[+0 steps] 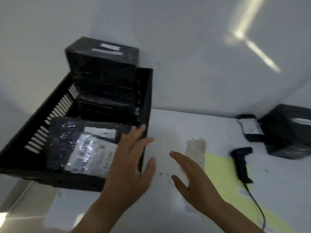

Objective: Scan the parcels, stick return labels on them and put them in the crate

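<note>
A black slatted crate [148, 91] stands at the left of the white table. Inside it a tall stack of black-wrapped parcels [104, 76] rises at the back, and a flat black parcel [80, 147] with white labels lies at the front. My left hand [129, 163] hovers with straight fingers over the crate's right front corner, holding nothing. To its right my right hand [190, 179] is spread flat above the table, also holding nothing. Another black-wrapped parcel [289, 132] sits at the far right. A black handheld scanner [242, 163] lies on the table in front of it.
A small black label printer [250, 128] stands beside the right parcel. A yellow sheet [220, 174] lies under the scanner's cable side. A grey wall runs behind the table. A rough worn patch [196, 147] marks the table's middle.
</note>
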